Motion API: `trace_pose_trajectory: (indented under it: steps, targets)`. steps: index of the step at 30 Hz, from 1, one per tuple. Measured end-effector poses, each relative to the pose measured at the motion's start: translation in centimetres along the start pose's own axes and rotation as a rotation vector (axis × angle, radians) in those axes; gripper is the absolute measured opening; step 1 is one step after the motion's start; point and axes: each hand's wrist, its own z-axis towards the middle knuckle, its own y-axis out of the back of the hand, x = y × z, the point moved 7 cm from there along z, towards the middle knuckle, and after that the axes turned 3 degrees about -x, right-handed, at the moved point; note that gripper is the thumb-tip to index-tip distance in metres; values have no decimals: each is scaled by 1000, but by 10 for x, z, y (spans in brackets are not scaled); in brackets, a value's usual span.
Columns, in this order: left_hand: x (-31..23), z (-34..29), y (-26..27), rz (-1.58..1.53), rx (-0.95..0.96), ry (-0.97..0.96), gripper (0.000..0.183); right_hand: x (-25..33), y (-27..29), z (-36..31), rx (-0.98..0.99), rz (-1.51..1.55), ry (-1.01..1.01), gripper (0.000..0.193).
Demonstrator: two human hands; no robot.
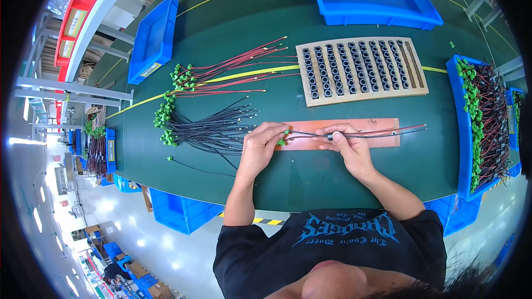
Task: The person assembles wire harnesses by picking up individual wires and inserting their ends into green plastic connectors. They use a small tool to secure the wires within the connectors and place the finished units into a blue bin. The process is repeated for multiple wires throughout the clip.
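My left hand pinches the green-connector end of a red and a black wire. One small green connector shows beside its fingertips. A short black cylinder, resembling a ferrite core, is around the wires, and my right hand grips it between thumb and fingers. The free wire ends stretch off to the right. Both hands are over a long orange-brown board on the green table. Left of them lie black wires and red wires, all with green connectors.
Beyond the board stands a wooden tray with rows of black cylinders. Blue bins stand at the far side and far left. A blue bin full of finished-looking wires is at right. One black wire lies apart.
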Motion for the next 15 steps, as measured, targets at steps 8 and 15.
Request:
trace_pose_trajectory:
  steps: [8,15]
  targets:
    - [5,-3,7,-115,147,15,29,-3,0,1,-7,47,-24,27]
    - [4,-2,14,-67,101,20,16,-3,3,2,-17,-13,38,25]
